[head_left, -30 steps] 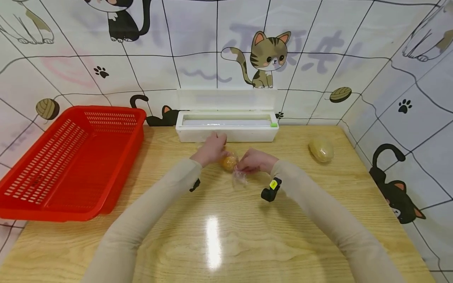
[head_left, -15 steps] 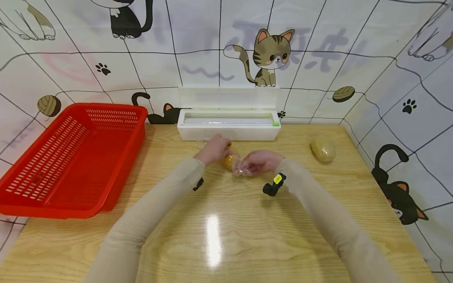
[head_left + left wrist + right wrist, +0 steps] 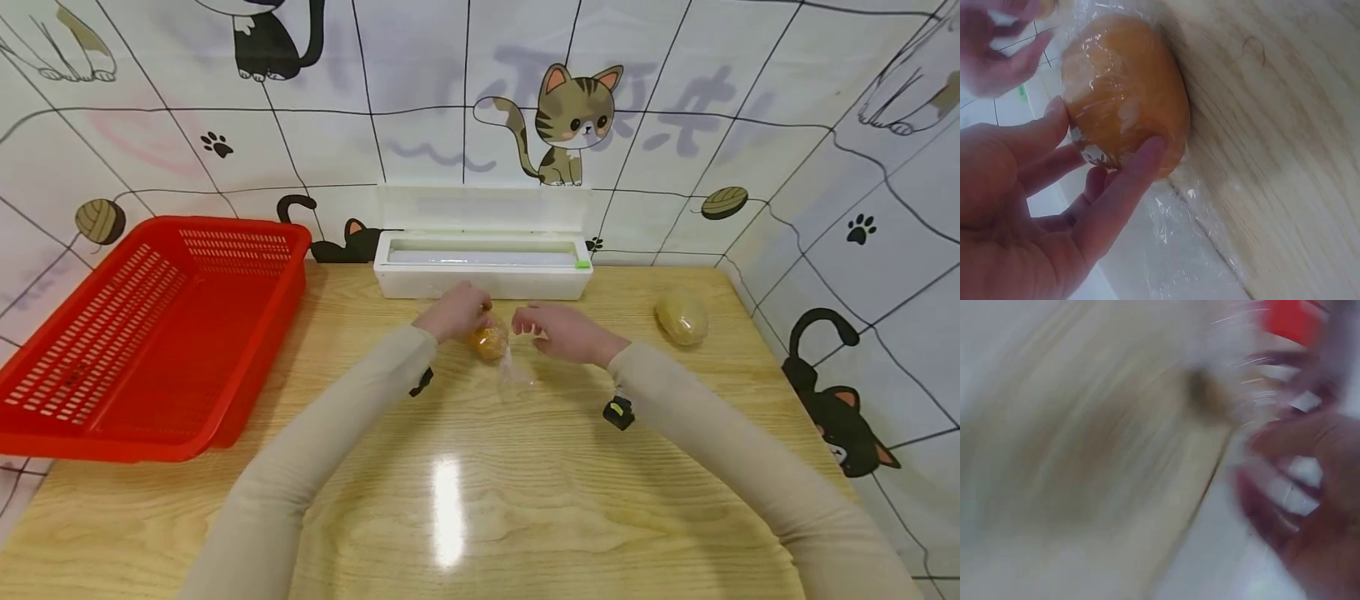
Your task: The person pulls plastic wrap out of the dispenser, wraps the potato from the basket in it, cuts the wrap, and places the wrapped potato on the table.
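A round orange-coloured fruit [image 3: 489, 342] in clear plastic wrap lies on the table in front of the white box; its exact kind is unclear. My left hand [image 3: 456, 312] holds it, and in the left wrist view thumb and fingers lie against the wrapped fruit [image 3: 1125, 87]. A loose tail of plastic wrap [image 3: 513, 375] trails from its right side onto the table. My right hand [image 3: 566, 332] is just right of the fruit, apart from it, with bent fingers and nothing visible in them. The right wrist view is blurred around this right hand [image 3: 1316, 469].
Behind the hands stands a white plastic wrap box [image 3: 480, 287], lid up, a roll inside. A red plastic basket [image 3: 217, 417] sits at the left. At the back right lies a yellowish oval thing [image 3: 682, 317], apparently wrapped too. Cat-print cloth hangs behind and right of the wooden table [image 3: 600, 500].
My right hand has let go of the plastic wrap and moved up and right. The bunched wrap now hangs loose on the table. The left hand stays at the fruit.
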A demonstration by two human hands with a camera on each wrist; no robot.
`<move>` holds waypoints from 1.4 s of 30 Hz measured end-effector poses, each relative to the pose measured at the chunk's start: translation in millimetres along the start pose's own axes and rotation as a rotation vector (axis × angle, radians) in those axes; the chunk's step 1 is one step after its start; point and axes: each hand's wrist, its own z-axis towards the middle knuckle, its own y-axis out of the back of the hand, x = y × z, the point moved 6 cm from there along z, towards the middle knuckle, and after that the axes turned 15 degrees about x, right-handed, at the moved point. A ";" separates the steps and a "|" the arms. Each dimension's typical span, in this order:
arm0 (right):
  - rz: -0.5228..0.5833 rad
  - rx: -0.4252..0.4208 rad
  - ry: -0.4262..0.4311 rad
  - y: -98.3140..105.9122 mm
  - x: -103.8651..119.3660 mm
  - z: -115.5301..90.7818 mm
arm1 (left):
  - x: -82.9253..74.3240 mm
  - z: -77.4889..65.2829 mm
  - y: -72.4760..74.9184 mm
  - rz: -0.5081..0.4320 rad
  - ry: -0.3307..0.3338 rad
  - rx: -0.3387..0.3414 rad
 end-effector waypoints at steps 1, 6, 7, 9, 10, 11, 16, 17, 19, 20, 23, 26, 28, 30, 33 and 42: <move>-0.205 -0.035 0.062 -1.1 8.9 1.2 | 1.3 -0.5 0.2 -0.010 0.001 0.005; -0.924 -0.134 0.238 -22.8 39.2 10.4 | 3.8 -1.2 1.9 0.005 -0.022 0.021; -1.011 -0.146 0.247 -26.6 41.6 12.4 | 3.4 -1.1 2.2 0.015 -0.029 0.025; -1.096 -0.161 0.262 -31.7 43.7 15.2 | 2.8 -0.7 2.2 0.018 -0.044 0.034; -1.093 -0.171 0.267 -32.6 43.7 16.2 | 2.4 -0.5 2.3 0.021 -0.050 0.038; -1.060 -0.183 0.272 -32.4 43.2 16.7 | 2.1 -0.5 2.3 0.023 -0.053 0.042; -0.611 -0.203 0.275 -24.0 30.0 16.5 | 2.4 -0.1 2.4 0.026 -0.052 0.044; -0.517 -0.205 0.267 -22.0 26.4 16.3 | 2.6 0.2 2.2 0.030 -0.048 0.045; -0.348 -0.209 0.245 -18.7 19.8 15.5 | 2.2 1.0 1.8 0.035 -0.045 0.048; -0.279 -0.213 0.233 -17.3 17.0 15.2 | 1.6 1.5 1.2 0.042 -0.044 0.052; -0.092 -0.234 0.216 -13.2 11.6 13.7 | 0.0 4.3 -0.3 0.066 -0.047 0.060; 0.001 -0.253 0.224 -10.4 9.3 13.6 | -0.6 6.3 -1.0 0.083 -0.056 0.061; 0.018 -0.254 0.241 -8.8 9.9 14.5 | -0.3 6.7 -0.7 0.079 -0.062 0.062; -0.002 -0.250 0.254 -7.6 11.3 15.6 | 0.1 6.6 -0.3 0.080 -0.069 0.061; -0.032 -0.233 0.268 -6.0 14.2 17.9 | 0.6 5.7 0.2 0.072 -0.074 0.067; 0.083 -0.177 0.119 7.3 18.6 27.1 | -3.7 5.3 1.8 0.104 -0.058 0.090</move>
